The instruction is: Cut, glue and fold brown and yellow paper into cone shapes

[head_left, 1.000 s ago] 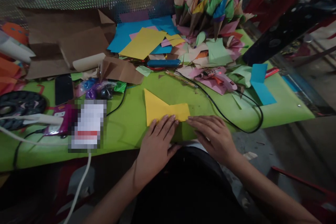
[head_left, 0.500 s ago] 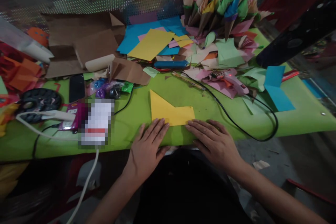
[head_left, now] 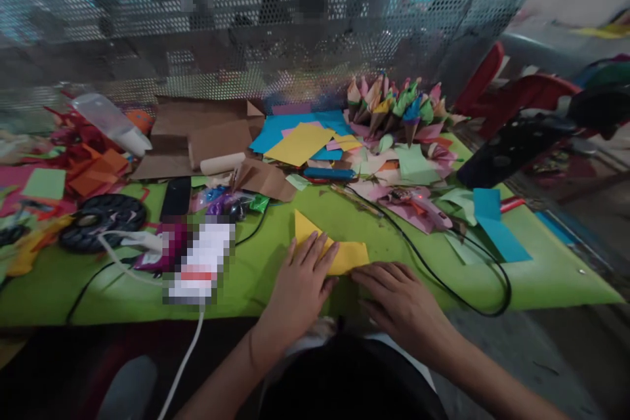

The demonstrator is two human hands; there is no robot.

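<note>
Yellow paper (head_left: pixel 350 256) at lower centre, seemingly light, easily creased, best edge-held, was touched, ungripped, by outstretched left hand (head_left: pixel 299 285) and right hand (head_left: pixel 404 296)

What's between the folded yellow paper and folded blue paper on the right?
In the head view, going right from the folded yellow paper, a black cable crosses the tabletop, then pale green paper lies by the blue paper.
</note>
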